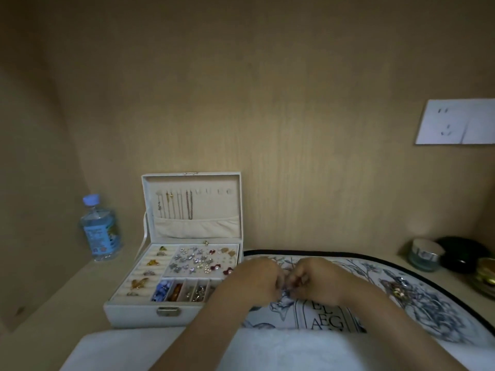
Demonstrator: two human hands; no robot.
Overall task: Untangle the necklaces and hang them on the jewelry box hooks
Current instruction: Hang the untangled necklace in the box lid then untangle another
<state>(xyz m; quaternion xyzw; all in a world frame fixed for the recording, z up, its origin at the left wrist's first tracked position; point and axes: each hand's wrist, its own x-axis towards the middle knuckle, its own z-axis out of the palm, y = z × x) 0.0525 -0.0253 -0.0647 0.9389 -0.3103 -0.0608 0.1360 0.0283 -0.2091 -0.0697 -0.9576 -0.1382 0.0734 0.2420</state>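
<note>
Several necklaces [176,204] hang in the jewelry box [134,315] lid, its right-side hooks [214,191] bare, while the left hand [257,279] and right hand [314,279], fingers curled, pinch a barely visible chain [287,287] over the printed mat [434,314].

Dim warm light, soft blur, wide-angle edge distortion.
</note>
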